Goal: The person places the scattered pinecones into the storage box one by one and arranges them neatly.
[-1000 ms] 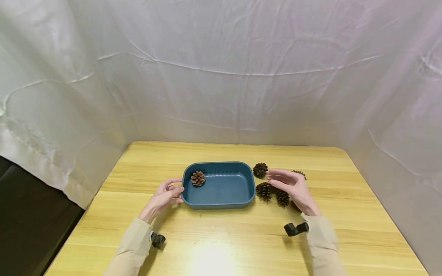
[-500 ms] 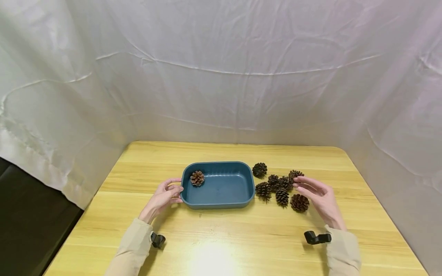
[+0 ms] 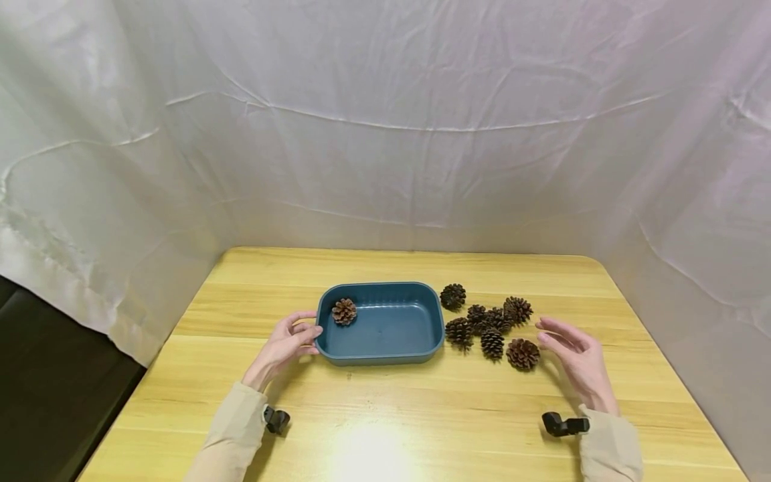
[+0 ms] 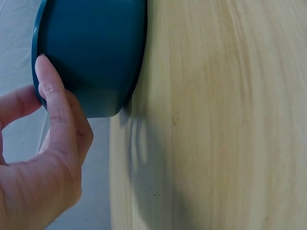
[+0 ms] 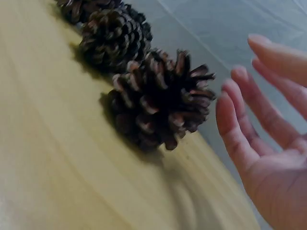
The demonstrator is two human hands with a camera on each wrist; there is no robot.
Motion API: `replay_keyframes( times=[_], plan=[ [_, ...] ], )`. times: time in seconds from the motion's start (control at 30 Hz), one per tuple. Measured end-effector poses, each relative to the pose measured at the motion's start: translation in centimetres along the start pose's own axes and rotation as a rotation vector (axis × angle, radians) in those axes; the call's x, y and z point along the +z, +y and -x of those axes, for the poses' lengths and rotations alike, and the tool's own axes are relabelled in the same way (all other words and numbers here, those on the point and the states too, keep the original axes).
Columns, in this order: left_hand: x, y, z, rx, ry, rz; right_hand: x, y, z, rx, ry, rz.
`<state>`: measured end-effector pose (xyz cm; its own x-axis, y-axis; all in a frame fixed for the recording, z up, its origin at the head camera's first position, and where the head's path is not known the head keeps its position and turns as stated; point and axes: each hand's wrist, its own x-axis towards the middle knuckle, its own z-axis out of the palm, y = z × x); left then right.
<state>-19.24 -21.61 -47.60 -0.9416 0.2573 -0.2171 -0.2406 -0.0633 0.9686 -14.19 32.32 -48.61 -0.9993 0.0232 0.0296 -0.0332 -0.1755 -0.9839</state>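
A blue rectangular plastic bin [image 3: 379, 335] stands on the table with one brown pine cone [image 3: 344, 312] in its far left corner. At its left end my left hand [image 3: 284, 343] pinches the rim between thumb and fingers; the left wrist view shows the thumb [image 4: 53, 91] lying over the rim. My right hand [image 3: 579, 361] is held in the air, fingers relaxed and apart, holding nothing. Closest to it is a round pine cone [image 3: 523, 355], which fills the middle of the right wrist view. Several more pine cones [image 3: 492, 343] lie clustered right of the bin.
The light wooden table [image 3: 373, 402] ends at a white cloth curtain [image 3: 385, 167] behind and on both sides. A dark surface [image 3: 54, 388] lies past the table's left edge. Black cameras are strapped at both wrists.
From over the pine cones beside the bin, my right hand has moved right and toward me, uncovering the cluster. My left hand, the bin and the cone inside it stay in place.
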Motion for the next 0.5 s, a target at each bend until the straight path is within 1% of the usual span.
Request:
replay_keyframes(
  times=[0.1,0.17,0.23,0.5],
  plan=[
    [-0.1,0.0,0.0,0.005,-0.01,0.003,-0.1,0.3,0.2,0.109,0.009,-0.123],
    [-0.1,0.0,0.0,0.005,-0.012,0.005,-0.3,0.6,0.2,0.127,0.001,-0.142],
    [-0.1,0.0,0.0,0.003,-0.014,0.007,-0.5,0.9,0.2,0.106,-0.017,-0.096],
    [-0.2,0.1,0.0,-0.006,-0.019,0.017,-1.4,2.2,-0.2,0.006,-0.092,0.033]
  ],
)
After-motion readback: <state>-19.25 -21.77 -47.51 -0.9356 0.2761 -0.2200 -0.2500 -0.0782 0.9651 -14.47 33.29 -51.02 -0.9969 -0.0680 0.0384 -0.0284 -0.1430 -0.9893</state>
